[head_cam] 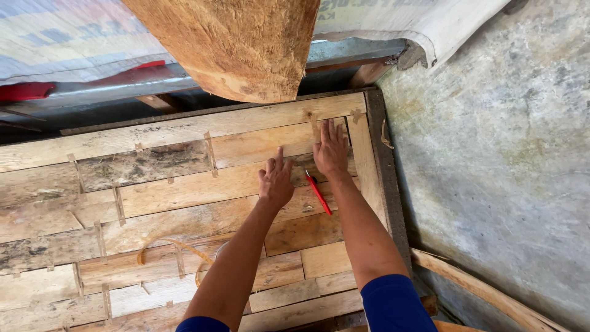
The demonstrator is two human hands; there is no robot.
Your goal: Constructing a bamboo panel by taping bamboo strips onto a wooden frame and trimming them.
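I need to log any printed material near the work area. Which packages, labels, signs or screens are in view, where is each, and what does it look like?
Printed sheet: top left, behind the log; pale woven-looking tarp or sack with blurred blue and pink print.
Printed sheet edge: top right of the log; off-white, curled, with dark print at the frame's top.
No labels, signs or screens are in view.

The log [236, 46] is cut off by the top edge, the wooden panel [153, 203] by the left edge
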